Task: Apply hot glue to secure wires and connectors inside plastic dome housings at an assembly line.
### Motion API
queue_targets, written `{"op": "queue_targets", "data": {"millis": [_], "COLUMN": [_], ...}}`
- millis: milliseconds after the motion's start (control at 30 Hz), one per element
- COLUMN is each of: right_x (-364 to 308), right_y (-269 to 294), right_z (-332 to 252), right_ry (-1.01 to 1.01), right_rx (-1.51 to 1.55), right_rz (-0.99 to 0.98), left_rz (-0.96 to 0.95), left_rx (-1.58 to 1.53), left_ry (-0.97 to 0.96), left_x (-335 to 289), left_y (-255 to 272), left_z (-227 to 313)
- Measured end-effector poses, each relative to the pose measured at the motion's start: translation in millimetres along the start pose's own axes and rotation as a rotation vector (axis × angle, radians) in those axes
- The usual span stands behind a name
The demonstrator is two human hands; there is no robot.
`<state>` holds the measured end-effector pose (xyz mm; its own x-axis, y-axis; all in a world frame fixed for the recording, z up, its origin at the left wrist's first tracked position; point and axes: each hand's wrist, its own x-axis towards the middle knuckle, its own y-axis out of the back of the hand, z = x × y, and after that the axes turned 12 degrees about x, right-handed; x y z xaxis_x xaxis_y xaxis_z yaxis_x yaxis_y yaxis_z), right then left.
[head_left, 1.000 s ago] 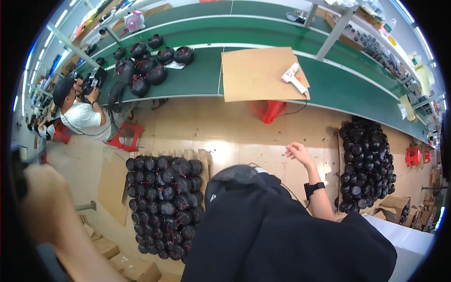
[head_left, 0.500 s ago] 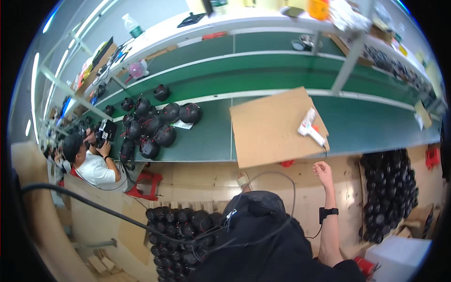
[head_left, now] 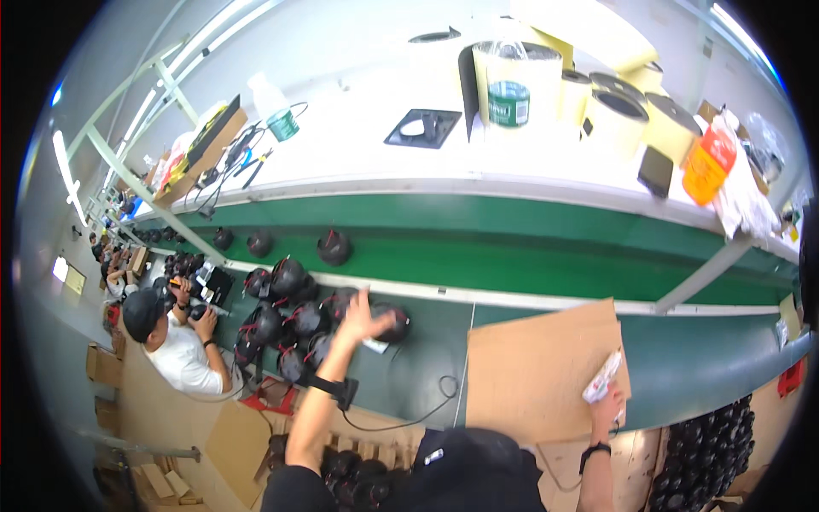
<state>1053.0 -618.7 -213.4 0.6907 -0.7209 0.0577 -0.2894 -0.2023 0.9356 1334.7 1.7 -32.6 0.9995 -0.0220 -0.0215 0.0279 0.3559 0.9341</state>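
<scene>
- The left hand (head_left: 365, 317) reaches out over a cluster of round black units (head_left: 286, 320) on the green bench (head_left: 546, 256); its fingers are spread and it holds nothing, hovering just above or lightly touching the nearest unit (head_left: 388, 322) at the cluster's right end.
- The right hand (head_left: 604, 403) is at the near right edge of a cardboard sheet (head_left: 537, 375) lying flat on the bench, and closes on a white handheld tool (head_left: 601, 380) with a little red on it; the wide-angle bend makes it hard to tell whether this is a full grip or only a touch.
- The cardboard sheet bears nothing but that tool, so by my reading no unit has yet been brought over to it.
- About a dozen units sit bunched together to the left, red wires showing on several, and three more (head_left: 333, 247) stand apart in a row farther back. A black cable (head_left: 418, 410) loops across the bench between the cluster and the cardboard.
- More of the same black units fill stacks on the floor, near right (head_left: 717, 452) and near left (head_left: 350, 469), so the bulk of the work looks unfinished.
- To the far left another person (head_left: 171, 341) in a white shirt and dark cap sits at the same bench.
- The white shelf (head_left: 512, 162) above holds tape rolls, an orange bottle and hand tools, all untouched.
</scene>
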Motion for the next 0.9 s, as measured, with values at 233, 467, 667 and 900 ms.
{"op": "queue_targets", "data": {"millis": [233, 467, 667, 900], "right_x": [-1.0, 11.0, -17.9, -26.9], "right_y": [24.8, 63.6, 89.6, 127.2], "right_z": [5.7, 19.1, 19.7, -39.8], "right_ry": [-0.002, -0.008, -0.464, -0.03], "right_rx": [-0.04, 0.457, 0.976, 0.851], "right_rz": [-0.157, -0.17, -0.416, -0.99], "left_rz": [0.028, -0.162, -0.246, -0.028], "left_rx": [0.113, 0.188, 0.149, 0.003], "left_ry": [0.342, -0.343, -0.25, -0.309], "left_x": [21.9, -38.4, -98.4, -97.6], "left_y": [-124.6, -89.0, -172.8, -161.3], "left_z": [-7.6, 140.0, 246.2, 236.5]}}
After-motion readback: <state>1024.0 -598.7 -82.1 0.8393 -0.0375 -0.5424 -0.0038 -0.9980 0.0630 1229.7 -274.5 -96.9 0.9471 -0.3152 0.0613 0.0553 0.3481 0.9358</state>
